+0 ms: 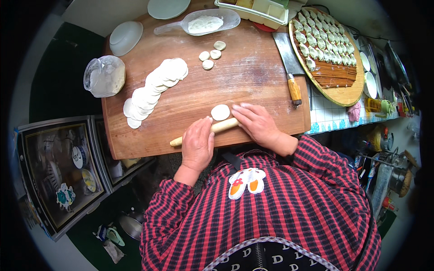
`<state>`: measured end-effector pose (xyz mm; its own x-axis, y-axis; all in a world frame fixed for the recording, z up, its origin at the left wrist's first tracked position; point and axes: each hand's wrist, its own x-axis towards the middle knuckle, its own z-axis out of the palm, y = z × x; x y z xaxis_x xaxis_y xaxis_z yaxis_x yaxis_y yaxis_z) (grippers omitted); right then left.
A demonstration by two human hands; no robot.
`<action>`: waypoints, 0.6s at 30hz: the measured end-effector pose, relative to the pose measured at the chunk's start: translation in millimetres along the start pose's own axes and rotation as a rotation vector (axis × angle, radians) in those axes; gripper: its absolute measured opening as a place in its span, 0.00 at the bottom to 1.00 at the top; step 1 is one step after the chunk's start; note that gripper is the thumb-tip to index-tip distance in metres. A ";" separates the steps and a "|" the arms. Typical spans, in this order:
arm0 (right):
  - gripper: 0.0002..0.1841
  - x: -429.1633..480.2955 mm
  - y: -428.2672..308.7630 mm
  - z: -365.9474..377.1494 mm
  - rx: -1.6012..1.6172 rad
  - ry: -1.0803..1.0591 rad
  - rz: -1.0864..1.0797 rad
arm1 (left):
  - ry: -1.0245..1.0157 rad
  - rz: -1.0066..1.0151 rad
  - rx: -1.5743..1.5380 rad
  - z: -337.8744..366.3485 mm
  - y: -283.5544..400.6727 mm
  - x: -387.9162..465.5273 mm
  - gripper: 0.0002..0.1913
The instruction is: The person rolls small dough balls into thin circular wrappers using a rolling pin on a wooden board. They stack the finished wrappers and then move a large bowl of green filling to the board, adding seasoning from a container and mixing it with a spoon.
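Observation:
Under both palms, a slim wooden rolling pin point(224, 126) lies slantwise near the front of the wooden board point(190, 101). My left hand point(198, 144) covers the pin left of its middle, and the pin's left tip sticks out past it. Over the right end is my right hand point(256, 123), its fingertips stretched toward the dough. A thin round dough wrapper point(220, 112) lies flat just beyond the pin, between my fingertips. Farther up the board are several small flattened dough pieces point(215, 54). Overlapping rolled wrappers point(147, 96) form a curved row to the left.
A cleaver point(288, 54) lies at the board's right side, beside a round woven tray point(339, 92) bearing rows of dumplings point(325, 37). Along the back and left edges are a scoop of flour point(205, 24), a white bowl point(126, 38) and a clear plastic tub point(105, 76).

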<state>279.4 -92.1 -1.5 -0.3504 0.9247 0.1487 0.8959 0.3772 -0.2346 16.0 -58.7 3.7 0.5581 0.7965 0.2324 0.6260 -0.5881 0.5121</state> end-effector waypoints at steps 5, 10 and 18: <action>0.29 80.9 11.7 13.4 -0.173 0.172 -0.048 | 0.065 -0.059 0.274 7.2 -19.0 22.3 0.25; 0.29 73.6 8.8 14.1 -0.146 0.158 -0.041 | -0.052 0.060 0.065 12.5 -37.0 58.3 0.15; 0.27 7.5 0.6 4.1 0.112 0.007 -0.034 | 0.102 0.016 0.014 0.0 -7.9 3.8 0.19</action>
<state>276.1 -84.7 -4.5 -0.3776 0.9110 0.1655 0.8472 0.4121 -0.3353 13.2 -51.0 0.5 0.5101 0.7969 0.3237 0.6253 -0.6020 0.4966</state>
